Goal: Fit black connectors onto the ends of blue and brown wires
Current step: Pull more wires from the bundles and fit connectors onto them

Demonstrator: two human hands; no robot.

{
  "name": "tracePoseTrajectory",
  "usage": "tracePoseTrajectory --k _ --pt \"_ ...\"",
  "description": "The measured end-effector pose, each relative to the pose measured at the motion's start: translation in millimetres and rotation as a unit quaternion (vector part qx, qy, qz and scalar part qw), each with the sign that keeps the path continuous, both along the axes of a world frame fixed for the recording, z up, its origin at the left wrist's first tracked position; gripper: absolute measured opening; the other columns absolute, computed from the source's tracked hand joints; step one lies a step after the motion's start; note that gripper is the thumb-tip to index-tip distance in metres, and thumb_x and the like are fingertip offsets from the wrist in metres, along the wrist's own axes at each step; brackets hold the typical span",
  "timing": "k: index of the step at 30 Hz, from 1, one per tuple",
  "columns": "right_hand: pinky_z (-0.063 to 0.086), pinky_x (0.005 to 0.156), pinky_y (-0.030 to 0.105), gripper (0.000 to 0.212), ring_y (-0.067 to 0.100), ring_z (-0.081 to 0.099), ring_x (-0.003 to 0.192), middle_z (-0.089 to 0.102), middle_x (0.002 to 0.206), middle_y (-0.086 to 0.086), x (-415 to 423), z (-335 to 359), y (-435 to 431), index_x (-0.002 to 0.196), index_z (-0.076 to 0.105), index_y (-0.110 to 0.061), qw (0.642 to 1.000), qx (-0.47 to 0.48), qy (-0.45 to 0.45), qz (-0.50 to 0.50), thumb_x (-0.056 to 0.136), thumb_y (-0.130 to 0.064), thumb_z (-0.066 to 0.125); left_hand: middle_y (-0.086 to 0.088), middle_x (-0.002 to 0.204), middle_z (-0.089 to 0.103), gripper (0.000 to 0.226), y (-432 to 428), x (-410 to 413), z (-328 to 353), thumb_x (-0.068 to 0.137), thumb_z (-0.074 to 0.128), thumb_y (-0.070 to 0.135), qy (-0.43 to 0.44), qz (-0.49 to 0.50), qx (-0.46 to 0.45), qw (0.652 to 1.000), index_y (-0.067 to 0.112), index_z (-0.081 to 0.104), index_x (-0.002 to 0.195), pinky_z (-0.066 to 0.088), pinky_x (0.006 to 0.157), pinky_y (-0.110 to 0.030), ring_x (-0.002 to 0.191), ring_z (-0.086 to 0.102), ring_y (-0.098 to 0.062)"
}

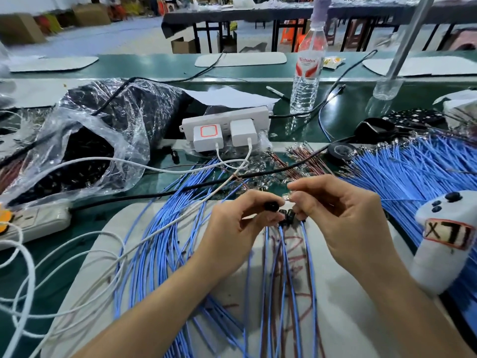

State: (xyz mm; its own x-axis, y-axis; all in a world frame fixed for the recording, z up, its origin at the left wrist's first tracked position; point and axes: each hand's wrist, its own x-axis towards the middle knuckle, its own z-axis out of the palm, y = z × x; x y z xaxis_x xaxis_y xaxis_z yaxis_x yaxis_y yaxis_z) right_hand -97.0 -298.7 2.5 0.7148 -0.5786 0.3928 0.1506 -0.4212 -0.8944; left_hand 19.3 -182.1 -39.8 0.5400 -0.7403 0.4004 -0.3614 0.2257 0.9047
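My left hand (240,223) pinches a small black connector (271,205) between thumb and fingers. My right hand (343,218) pinches the metal tip of a wire (288,196) right beside that connector, and also holds two more black connectors (286,215) under its fingers. Blue and brown wires (284,267) hang down from both hands over the grey mat (361,301). A heap of loose blue wires (160,228) lies left of my hands. A large fan of blue wires (413,171) lies at the right. Loose brown wires (304,161) lie just beyond my hands.
A clear plastic bag (90,140) of black connectors lies at the left. A white power strip with two chargers (224,130) stands in the middle, its white cables (77,244) crossing the mat. A water bottle (307,71) stands behind. A white controller (444,239) rests at the right.
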Motion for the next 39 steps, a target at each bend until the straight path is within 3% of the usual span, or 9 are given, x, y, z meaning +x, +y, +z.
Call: tracePoseTrajectory --k 6,9,11,13,18,25,29,34,39 --pt "0.051 0.062 0.016 0.019 0.004 0.064 0.064 0.068 0.067 -0.013 1.8 -4.6 9.2 0.082 0.072 -0.022 0.993 -0.109 0.025 -0.030 0.080 -0.004 0.073 0.014 0.085 0.070 0.031 1.2 1.2 0.7 0.085 0.066 0.005 -0.059 0.034 0.029 0.997 0.031 0.064 0.101 0.056 0.072 -0.023 0.075 0.069 -0.006" --pt "0.052 0.066 0.025 0.014 0.008 0.065 0.068 0.069 0.075 -0.007 1.9 -6.1 7.6 0.087 0.073 -0.013 0.977 -0.202 0.040 -0.055 0.080 -0.001 0.073 0.019 0.084 0.066 0.023 2.2 5.0 2.5 0.083 0.067 0.011 -0.196 0.089 0.040 0.976 0.023 0.069 0.103 0.046 0.067 -0.015 0.068 0.056 0.003" --pt "0.051 0.062 0.024 0.012 0.008 0.063 0.062 0.067 0.068 -0.010 1.3 -6.8 5.2 0.083 0.073 -0.016 0.981 -0.177 0.053 -0.052 0.080 -0.005 0.073 0.011 0.089 0.070 0.019 2.2 8.0 4.2 0.084 0.069 0.020 -0.283 0.113 0.047 0.951 0.015 0.072 0.102 0.040 0.072 -0.016 0.073 0.055 -0.005" --pt "0.050 0.055 0.023 0.010 0.007 0.060 0.053 0.064 0.057 -0.011 1.1 -7.1 2.8 0.074 0.071 -0.022 0.990 -0.108 0.075 -0.045 0.081 -0.015 0.072 0.007 0.089 0.071 0.023 1.9 9.1 3.5 0.084 0.068 0.028 -0.316 0.114 0.050 0.941 0.015 0.073 0.102 0.039 0.074 -0.022 0.074 0.051 -0.018" --pt "0.050 0.048 0.023 0.015 0.013 0.059 0.045 0.066 0.054 0.002 0.3 -5.3 -1.3 0.069 0.071 -0.016 0.996 0.038 0.083 0.023 0.083 -0.010 0.069 0.021 0.085 0.062 0.023 3.2 7.2 3.2 0.080 0.070 0.025 -0.294 0.107 0.049 0.949 0.018 0.073 0.102 0.048 0.073 -0.040 0.080 0.049 -0.012" --pt "0.048 0.046 0.020 0.013 0.014 0.056 0.046 0.063 0.052 0.006 2.0 -7.9 -3.4 0.072 0.071 -0.007 0.988 0.123 0.080 0.054 0.081 0.001 0.068 0.011 0.077 0.070 0.021 4.1 5.4 0.7 0.074 0.076 0.021 -0.216 0.056 0.052 0.973 0.010 0.073 0.092 0.052 0.070 -0.021 0.069 0.064 0.001" --pt "0.045 0.045 0.018 0.013 0.011 0.054 0.045 0.063 0.052 0.005 3.0 -7.1 -2.9 0.071 0.069 -0.006 0.986 0.124 0.098 0.053 0.082 0.001 0.068 0.008 0.073 0.071 0.020 4.6 5.3 -0.2 0.075 0.075 0.020 -0.177 0.044 0.061 0.981 0.010 0.073 0.092 0.054 0.068 -0.023 0.065 0.065 0.000" --pt "0.041 0.040 0.017 0.015 0.012 0.051 0.042 0.061 0.052 0.009 -2.0 -3.4 -7.2 0.068 0.065 0.001 0.961 0.232 0.133 0.069 0.082 -0.002 0.066 0.010 0.073 0.070 0.020 4.9 2.4 -2.2 0.077 0.074 0.016 -0.106 -0.007 0.066 0.992 0.006 0.070 0.094 0.057 0.070 -0.025 0.062 0.069 -0.005" --pt "0.045 0.042 0.018 0.014 0.014 0.055 0.044 0.063 0.055 0.014 -2.0 -3.4 -4.6 0.068 0.064 0.004 0.953 0.262 0.133 0.073 0.082 0.001 0.065 0.007 0.076 0.073 0.020 4.7 0.1 -3.3 0.074 0.072 0.025 -0.025 -0.033 0.056 0.998 0.013 0.068 0.090 0.058 0.072 -0.025 0.069 0.073 -0.012"
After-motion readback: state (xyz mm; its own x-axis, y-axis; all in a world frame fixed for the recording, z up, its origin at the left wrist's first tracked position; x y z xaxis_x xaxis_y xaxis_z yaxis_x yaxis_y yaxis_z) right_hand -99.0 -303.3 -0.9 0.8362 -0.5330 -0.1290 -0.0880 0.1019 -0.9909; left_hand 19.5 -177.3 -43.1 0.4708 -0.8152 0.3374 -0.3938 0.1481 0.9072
